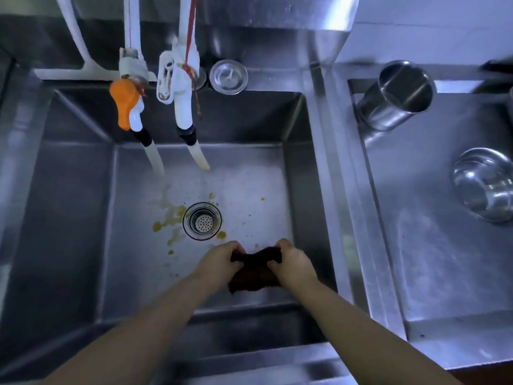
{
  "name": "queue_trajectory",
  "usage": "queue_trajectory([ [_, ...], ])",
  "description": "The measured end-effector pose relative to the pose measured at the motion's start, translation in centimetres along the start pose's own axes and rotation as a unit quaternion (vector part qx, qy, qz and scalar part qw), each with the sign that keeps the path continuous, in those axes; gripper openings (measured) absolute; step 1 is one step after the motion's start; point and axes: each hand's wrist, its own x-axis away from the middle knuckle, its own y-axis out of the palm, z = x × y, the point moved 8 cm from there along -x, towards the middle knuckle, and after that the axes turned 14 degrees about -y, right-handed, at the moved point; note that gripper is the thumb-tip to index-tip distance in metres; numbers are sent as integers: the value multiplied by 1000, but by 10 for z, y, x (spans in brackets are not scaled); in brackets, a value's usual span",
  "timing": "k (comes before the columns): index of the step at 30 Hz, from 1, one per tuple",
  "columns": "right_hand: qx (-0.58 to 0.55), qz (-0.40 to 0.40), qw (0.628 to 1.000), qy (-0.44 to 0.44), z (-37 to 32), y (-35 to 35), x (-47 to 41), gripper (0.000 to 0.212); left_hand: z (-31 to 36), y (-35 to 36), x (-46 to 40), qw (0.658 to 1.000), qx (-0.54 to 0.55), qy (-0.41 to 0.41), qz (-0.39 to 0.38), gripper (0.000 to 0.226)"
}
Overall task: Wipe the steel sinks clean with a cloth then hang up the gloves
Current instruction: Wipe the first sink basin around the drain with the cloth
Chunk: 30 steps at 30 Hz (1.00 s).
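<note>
A deep steel sink (77, 207) fills the middle of the head view, with yellow stains around its round drain strainer (201, 221). Over the sink's near part, both my hands hold a dark brown cloth (254, 269). My left hand (219, 259) grips the cloth's left end and my right hand (291, 262) grips its right end. The cloth sags between them above the sink floor. A second, shallower steel sink (444, 245) lies to the right. No gloves are in view.
Two white taps hang over the sink's back, one with an orange handle (125, 102), the other white (177, 84). A steel drain cover (228, 76) rests on the back ledge. A steel cup (397, 94) and a steel bowl (485, 184) stand in the right sink.
</note>
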Motion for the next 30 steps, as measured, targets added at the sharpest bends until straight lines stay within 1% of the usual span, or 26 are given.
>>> queue_trajectory([
  [3,10,26,999,47,21,11,-17,27,0,19,-32,999,-18,14,-26,21],
  [6,27,63,993,94,39,12,-33,23,8,25,-62,999,-34,33,-20,21],
  [7,7,83,990,113,45,12,-37,22,12,24,-70,999,-37,38,-10,22],
  [9,-68,138,978,143,50,9,-41,26,19,16,-84,998,-42,46,25,29],
  [10,-57,162,976,136,49,5,-45,29,20,8,-89,996,-44,49,53,34],
  [12,57,193,976,88,44,0,-50,40,19,-10,-94,992,-39,52,111,38],
  [13,96,201,973,53,40,1,-52,43,15,-19,-95,990,-37,52,130,38],
  [14,119,176,977,25,40,11,-55,42,10,-25,-95,988,-37,51,140,38],
  [15,120,134,984,-5,39,27,-59,38,3,-29,-94,987,-41,51,144,38],
  [16,99,103,990,-14,41,39,-61,33,-4,-31,-92,987,-46,50,143,37],
  [17,99,95,990,-25,37,47,-62,28,-10,-32,-90,988,-50,47,142,36],
  [18,76,100,992,-21,36,56,-64,32,-17,-32,-88,988,-49,41,141,35],
  [20,52,80,995,-40,35,74,-78,48,-30,-33,-85,989,-42,26,138,34],
  [21,62,58,995,-51,36,83,-83,53,-34,-33,-84,989,-40,23,138,34],
  [22,99,51,992,-53,41,91,-90,57,-38,-34,-84,989,-41,23,138,35],
  [24,149,67,985,-49,48,94,-102,64,-41,-35,-87,988,-54,28,141,39],
  [25,152,73,985,-46,49,95,-106,67,-42,-35,-89,987,-65,31,143,40],
  [26,154,60,986,-31,51,98,-113,70,-41,-35,-90,986,-77,37,145,41],
  [30,209,57,976,-7,53,90,-154,72,-36,-35,-95,970,-142,75,181,39],
])
